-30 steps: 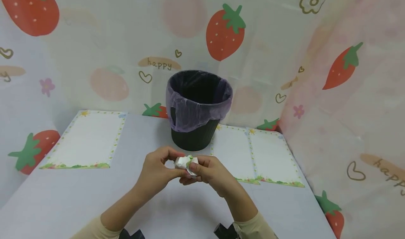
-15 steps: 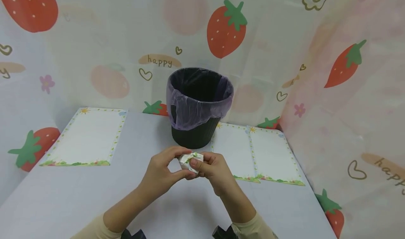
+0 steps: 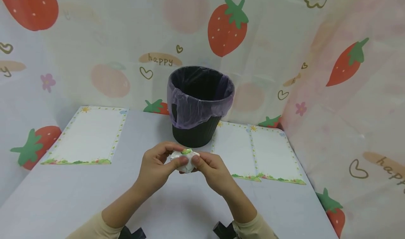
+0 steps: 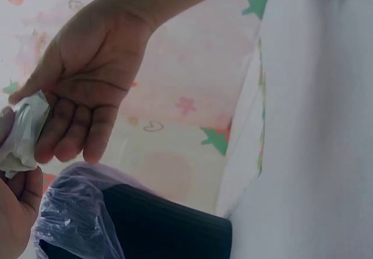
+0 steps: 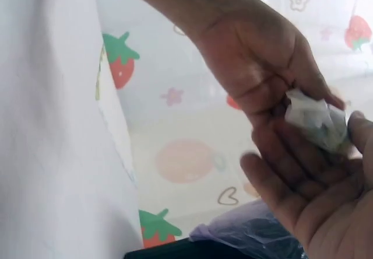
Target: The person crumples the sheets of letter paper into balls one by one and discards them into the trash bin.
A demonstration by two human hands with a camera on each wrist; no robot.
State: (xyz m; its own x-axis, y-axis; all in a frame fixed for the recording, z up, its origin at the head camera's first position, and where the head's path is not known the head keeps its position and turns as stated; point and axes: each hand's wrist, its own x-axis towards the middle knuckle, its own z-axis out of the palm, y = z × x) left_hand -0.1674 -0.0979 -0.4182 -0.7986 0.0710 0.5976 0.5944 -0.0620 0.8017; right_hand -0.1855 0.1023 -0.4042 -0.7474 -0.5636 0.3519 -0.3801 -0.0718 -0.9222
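Note:
A crumpled ball of white paper [image 3: 189, 165] with a green patch is held between both hands above the table. My left hand [image 3: 153, 167] pinches its left side, thumb across the front and forefinger over the top. My right hand [image 3: 216, 170] pinches its right edge with thumb and fingers. In the left wrist view, the crumpled paper [image 4: 24, 132] sits at the left edge by the fingertips. The right wrist view shows the same paper [image 5: 317, 122] between the two hands, with its folded surface partly covered by fingers.
Behind the hands stands a black bin [image 3: 196, 131] lined with a purple bag [image 3: 199, 108]. One bordered white sheet [image 3: 88, 137] lies at the left. Two more sheets, a nearer one [image 3: 234, 147] and an outer one [image 3: 275, 154], lie right. Strawberry-print cloth [image 3: 142, 20] surrounds the table [image 3: 95, 186].
The paper ball has been turned about between the hands and looks rounder. My left thumb now lies across its front. The head view has tilted slightly downward and up again little; bin and sheets stay put.

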